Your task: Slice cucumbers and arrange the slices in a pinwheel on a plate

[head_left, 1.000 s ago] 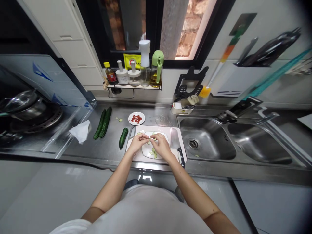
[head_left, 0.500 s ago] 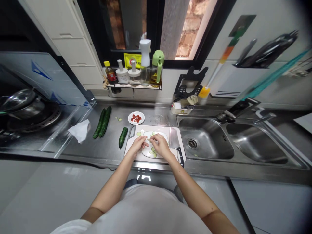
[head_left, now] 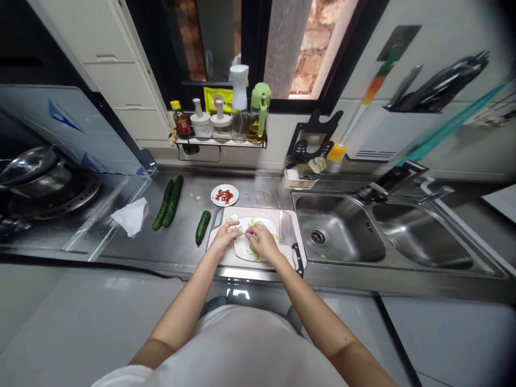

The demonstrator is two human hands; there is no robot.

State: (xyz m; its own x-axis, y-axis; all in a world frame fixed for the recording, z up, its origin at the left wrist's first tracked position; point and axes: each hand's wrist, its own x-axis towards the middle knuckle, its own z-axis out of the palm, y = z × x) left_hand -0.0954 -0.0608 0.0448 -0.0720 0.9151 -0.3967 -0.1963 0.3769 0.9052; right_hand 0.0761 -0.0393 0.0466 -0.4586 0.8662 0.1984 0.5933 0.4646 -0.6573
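A white plate [head_left: 264,245] with several cucumber slices [head_left: 252,252] lies on the pale cutting board [head_left: 226,260]. Over the plate's left side is my left hand [head_left: 226,238], its fingers apart near a slice at the board's upper left; whether it holds anything is hard to see. My right hand [head_left: 260,240] is above the middle of the plate, fingers pinched together on something too small to make out. The fingertips of both hands are close to each other. A cleaver [head_left: 287,228] rests on the right part of the board, its black handle toward me.
Left of the board lie a short cucumber [head_left: 203,228] and two long cucumbers [head_left: 173,201]. A small plate of red pieces [head_left: 224,195] stands behind it. The double sink [head_left: 342,231] is right; a pot [head_left: 40,172] sits far left.
My left hand has turned palm-down and its fingers have moved slightly up and left. My right hand has shifted a little left and stays pinched. The view has moved slightly.
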